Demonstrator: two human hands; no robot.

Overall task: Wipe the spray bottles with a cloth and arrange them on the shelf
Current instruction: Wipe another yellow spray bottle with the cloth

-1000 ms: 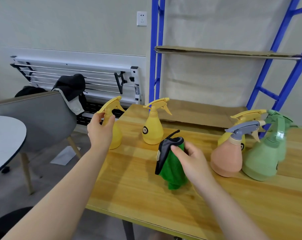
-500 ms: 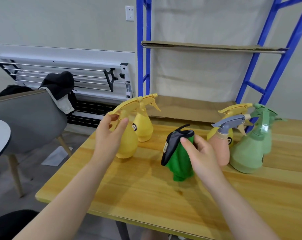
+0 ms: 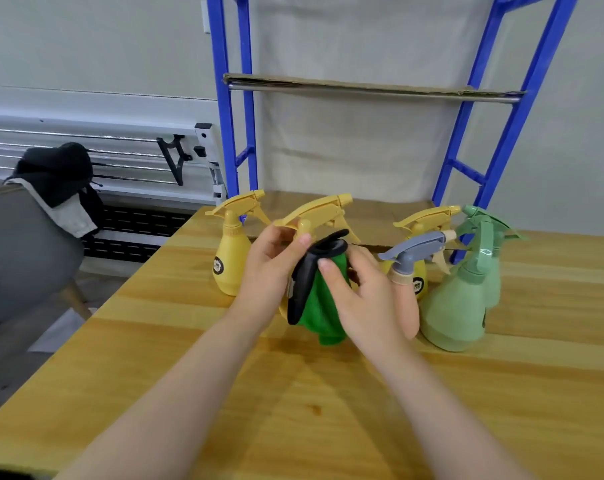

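My left hand (image 3: pixel 271 268) grips a yellow spray bottle (image 3: pixel 323 211) by its neck, just above the wooden table (image 3: pixel 293 393); most of its body is hidden behind my hands. My right hand (image 3: pixel 359 296) holds a green cloth (image 3: pixel 323 306) with a black edge against that bottle. Another yellow bottle (image 3: pixel 232 258) stands behind on the left. On the right stand a pink bottle with a grey trigger (image 3: pixel 411 251), a third yellow bottle (image 3: pixel 427 220) and two green bottles (image 3: pixel 456 306). The blue shelf (image 3: pixel 373 86) rises behind the table.
A grey chair (image 3: pixel 23 254) with dark clothing draped over it stands left of the table. A white metal rack (image 3: pixel 120 150) leans on the wall behind it. The shelf's lower board lies level with the table's far edge.
My left hand has carried the yellow bottle rightward from the table's left edge to the cloth. My right hand has raised the cloth to meet it. The view has shifted left.
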